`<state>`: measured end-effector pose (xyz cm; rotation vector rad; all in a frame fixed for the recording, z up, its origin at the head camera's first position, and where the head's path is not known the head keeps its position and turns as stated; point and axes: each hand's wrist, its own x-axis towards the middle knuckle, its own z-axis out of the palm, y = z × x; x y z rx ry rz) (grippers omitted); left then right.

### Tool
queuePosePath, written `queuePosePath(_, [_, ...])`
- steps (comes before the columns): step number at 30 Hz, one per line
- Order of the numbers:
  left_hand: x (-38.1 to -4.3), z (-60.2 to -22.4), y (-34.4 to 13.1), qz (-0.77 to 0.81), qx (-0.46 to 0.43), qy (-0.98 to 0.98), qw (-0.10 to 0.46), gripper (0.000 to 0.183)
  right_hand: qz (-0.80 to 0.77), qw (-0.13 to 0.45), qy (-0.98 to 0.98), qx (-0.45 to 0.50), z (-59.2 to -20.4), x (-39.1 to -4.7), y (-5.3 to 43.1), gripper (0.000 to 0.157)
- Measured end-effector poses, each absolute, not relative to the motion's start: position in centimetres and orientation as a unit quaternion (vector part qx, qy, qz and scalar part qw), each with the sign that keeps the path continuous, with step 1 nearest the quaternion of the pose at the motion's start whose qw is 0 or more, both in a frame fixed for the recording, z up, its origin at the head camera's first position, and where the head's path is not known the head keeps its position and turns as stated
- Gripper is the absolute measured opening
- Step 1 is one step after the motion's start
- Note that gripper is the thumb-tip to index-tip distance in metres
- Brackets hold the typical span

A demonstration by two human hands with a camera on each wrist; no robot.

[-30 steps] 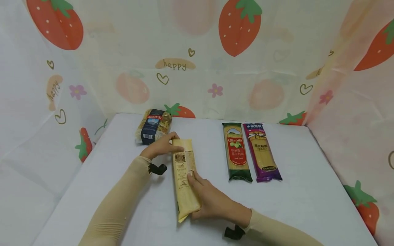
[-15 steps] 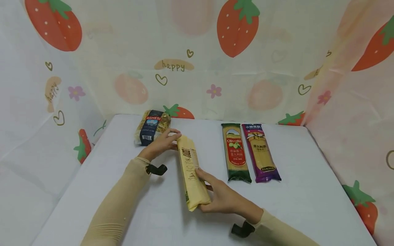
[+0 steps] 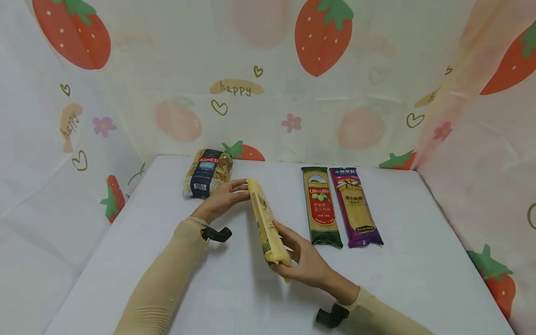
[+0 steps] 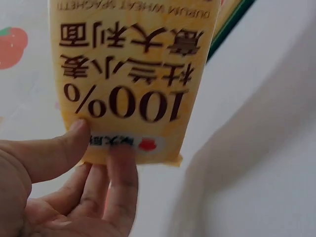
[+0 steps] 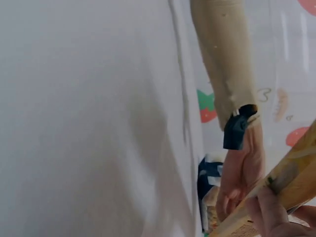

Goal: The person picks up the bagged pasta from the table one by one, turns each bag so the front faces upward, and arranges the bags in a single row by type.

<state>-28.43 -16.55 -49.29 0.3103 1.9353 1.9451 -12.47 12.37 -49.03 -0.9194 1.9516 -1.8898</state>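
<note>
A yellow pack of spaghetti (image 3: 264, 222), labelled durum wheat spaghetti in the left wrist view, is tilted onto its narrow side over the table, held between both hands. My left hand (image 3: 223, 201) pinches its far end; in the left wrist view the thumb lies at the pack's edge, one finger is on the printed face (image 4: 126, 74) and others are behind. My right hand (image 3: 307, 260) grips the near end, thumb along the upper side and fingers below. In the right wrist view only part of the right hand (image 5: 276, 217) shows at the lower right corner.
A bag of Agnesi pasta (image 3: 208, 173) lies at the back left, just behind the left hand. Right of the hands, a green-and-red Olivoilà spaghetti pack (image 3: 322, 207) and a purple spaghetti pack (image 3: 356, 207) lie side by side. Strawberry-print cloth (image 3: 268, 116) walls the white table (image 3: 410, 279).
The yellow pack has been raised off the table and turned from its printed back onto its side, shifting slightly right. Both hands moved along with it; the other packs stayed put.
</note>
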Motion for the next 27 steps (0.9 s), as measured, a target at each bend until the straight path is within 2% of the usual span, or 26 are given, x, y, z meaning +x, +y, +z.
queuePosePath(8, [-28.3, -48.9, -15.7, 0.697, 0.076, 0.691, 0.178, 0.063, -0.711, 0.135, 0.622, -0.298, -49.0, -12.4, 12.2, 0.089])
queuePosePath(15, [-27.8, -48.6, -15.1, 0.723, 0.049, 0.647, 0.237, 0.058, -0.734, 0.125, 0.611, -0.271, -48.9, -12.5, 12.0, 0.084])
queuePosePath(18, [-27.7, -48.7, -15.0, 0.724, 0.041, 0.643, 0.245, 0.059, -0.736, 0.125, 0.61, -0.265, -48.9, -12.5, 12.0, 0.084])
queuePosePath(23, [-27.6, -49.0, -14.9, 0.727, 0.033, 0.645, 0.232, 0.064, -0.729, 0.125, 0.617, -0.269, -48.7, -12.6, 12.1, 0.081])
queuePosePath(27, [-27.8, -48.9, -15.0, 0.727, 0.029, 0.656, 0.2, 0.068, -0.707, 0.118, 0.644, -0.269, -48.1, -12.9, 12.3, 0.079])
